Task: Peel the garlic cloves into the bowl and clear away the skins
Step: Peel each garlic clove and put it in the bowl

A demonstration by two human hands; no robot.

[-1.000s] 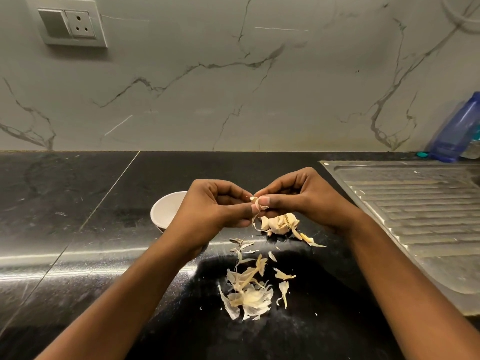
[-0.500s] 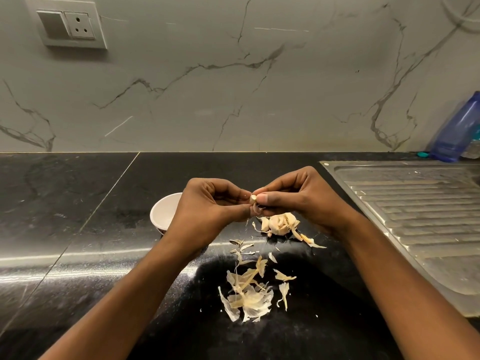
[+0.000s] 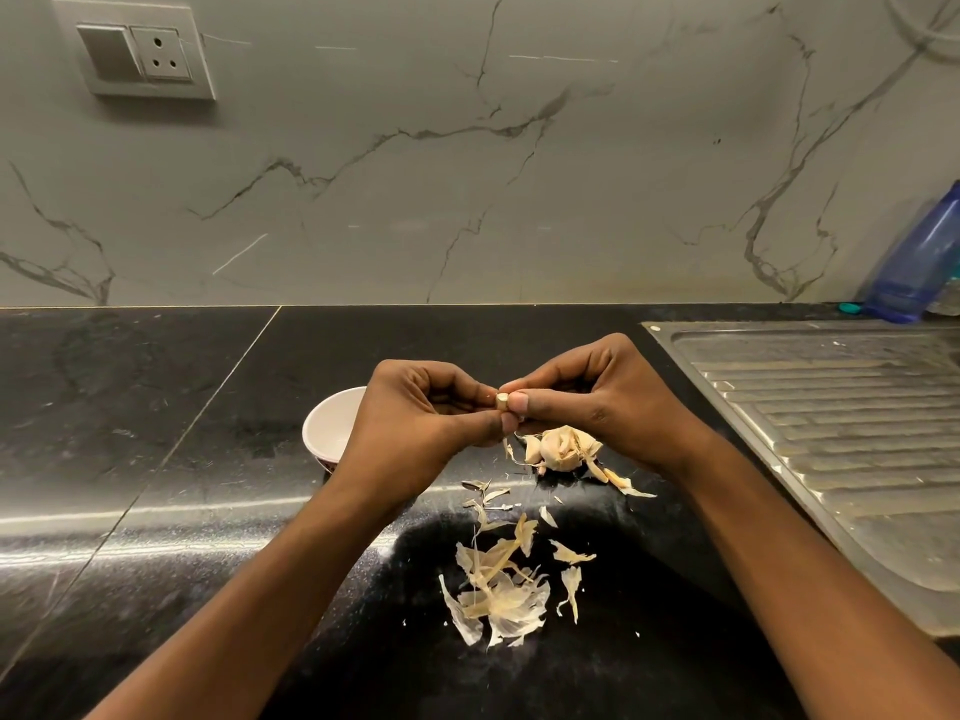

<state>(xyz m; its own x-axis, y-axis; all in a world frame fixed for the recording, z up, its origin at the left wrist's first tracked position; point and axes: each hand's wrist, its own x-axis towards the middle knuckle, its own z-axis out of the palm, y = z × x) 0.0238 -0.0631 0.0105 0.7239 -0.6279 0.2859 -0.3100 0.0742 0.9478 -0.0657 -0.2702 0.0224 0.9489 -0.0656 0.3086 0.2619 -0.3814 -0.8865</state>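
Midway through the job, the left hand [image 3: 415, 423] and right hand [image 3: 587, 402] both pinch one garlic clove [image 3: 502, 401] above the black table [image 3: 156, 459]; the partly broken bulb [image 3: 563, 449] waits unpeeled, loose skins [image 3: 498, 589] lie uncleared, the bowl [image 3: 332, 428] stands beside.

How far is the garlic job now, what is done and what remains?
Some peeling is done: loose skins lie on the counter. In hand: the left hand and right hand pinch one clove. Remaining: the partly broken garlic head needs peeling, the skins need clearing. The bowl is half hidden, so its contents are unclear.
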